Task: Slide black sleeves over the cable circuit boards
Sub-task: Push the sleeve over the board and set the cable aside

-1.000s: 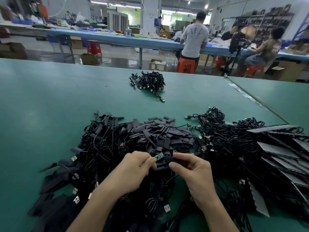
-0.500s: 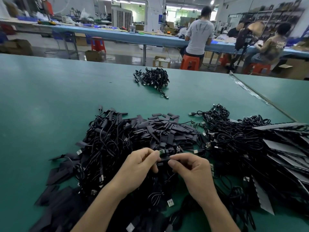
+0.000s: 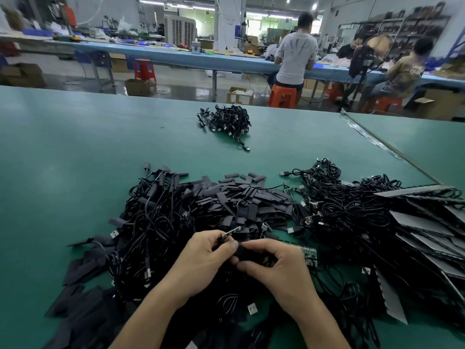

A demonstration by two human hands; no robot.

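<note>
While pinching a bare circuit board [image 3: 230,234] in the left hand [image 3: 201,258], curling the right hand [image 3: 274,268] round a black sleeve [image 3: 247,254].

Held just above the cable heap [image 3: 156,222] at the near side of the green table [image 3: 75,152], with board and sleeve close but not clearly engaged. Judged featherlight both: stiff, thin and probably fragile at the solder joints for the board, so best taken by its edges; soft, flat and apt to collapse for the sleeve, so best squeezed at the sides to open its mouth. No bins on the table, only loose sleeves [image 3: 241,200] piled bare. Beyond, a cardboard box [image 3: 239,95] on the floor, contents too blurred to tell.
</note>
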